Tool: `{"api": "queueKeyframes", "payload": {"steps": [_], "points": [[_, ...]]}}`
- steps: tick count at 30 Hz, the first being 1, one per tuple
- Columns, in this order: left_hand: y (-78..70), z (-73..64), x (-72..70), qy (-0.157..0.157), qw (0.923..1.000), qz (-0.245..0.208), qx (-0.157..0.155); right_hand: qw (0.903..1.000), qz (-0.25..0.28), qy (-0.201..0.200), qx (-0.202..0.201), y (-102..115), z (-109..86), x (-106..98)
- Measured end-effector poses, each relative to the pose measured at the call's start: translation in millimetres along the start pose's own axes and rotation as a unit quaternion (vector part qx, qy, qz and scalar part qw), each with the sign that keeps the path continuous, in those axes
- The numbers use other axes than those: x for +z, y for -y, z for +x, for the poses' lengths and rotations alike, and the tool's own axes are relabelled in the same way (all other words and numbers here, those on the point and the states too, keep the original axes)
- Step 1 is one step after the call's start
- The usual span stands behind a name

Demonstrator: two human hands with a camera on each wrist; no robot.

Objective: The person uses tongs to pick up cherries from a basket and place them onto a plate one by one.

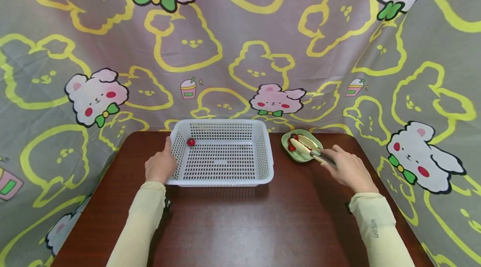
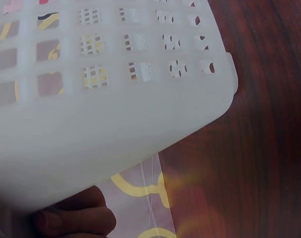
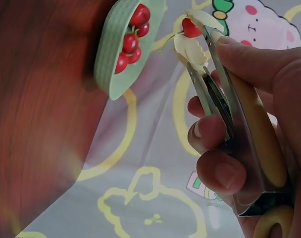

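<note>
My right hand (image 1: 350, 167) grips metal tongs (image 3: 220, 94) with pale, scalloped tips. Between those tips sits a red cherry (image 3: 191, 28) with a green stem, above the green dish (image 1: 300, 159). Several more cherries (image 3: 130, 43) lie in the dish, partly hidden by the tongs in the head view. At the left side of a white plastic basket (image 1: 271, 162), my left hand (image 1: 160, 166) holds the rim, index finger lying along it. Curled fingers (image 2: 86, 213) show under the rim in the left wrist view. A single cherry (image 1: 191, 142) is inside the basket, near its left wall.
Basket and dish stand side by side at the back of a dark reddish-brown table (image 1: 225, 225), the dish to the right. A grey curtain (image 1: 225, 29) with cartoon prints hangs close behind the table and along both sides.
</note>
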State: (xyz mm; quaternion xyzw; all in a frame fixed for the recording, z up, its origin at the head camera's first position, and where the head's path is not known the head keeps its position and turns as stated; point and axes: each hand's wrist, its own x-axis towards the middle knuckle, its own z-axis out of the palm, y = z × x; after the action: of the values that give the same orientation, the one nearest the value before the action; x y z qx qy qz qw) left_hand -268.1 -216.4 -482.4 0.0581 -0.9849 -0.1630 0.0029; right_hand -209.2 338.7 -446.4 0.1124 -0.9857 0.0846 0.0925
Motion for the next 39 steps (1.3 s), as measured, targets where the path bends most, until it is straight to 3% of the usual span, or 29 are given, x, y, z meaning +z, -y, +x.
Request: {"api": "queueKeyframes", "payload": {"steps": [10,39], "points": [[0.0,-0.5,0.1,-0.004,1.0,-0.002,-0.003,0.999,-0.004,0.034,0.028,-11,-2.1,5],[-2.2,0.1,-2.7,0.003,1.0,0.0,-0.005,0.998,-0.046,0.044,0.006,-7,10.9,3]]}}
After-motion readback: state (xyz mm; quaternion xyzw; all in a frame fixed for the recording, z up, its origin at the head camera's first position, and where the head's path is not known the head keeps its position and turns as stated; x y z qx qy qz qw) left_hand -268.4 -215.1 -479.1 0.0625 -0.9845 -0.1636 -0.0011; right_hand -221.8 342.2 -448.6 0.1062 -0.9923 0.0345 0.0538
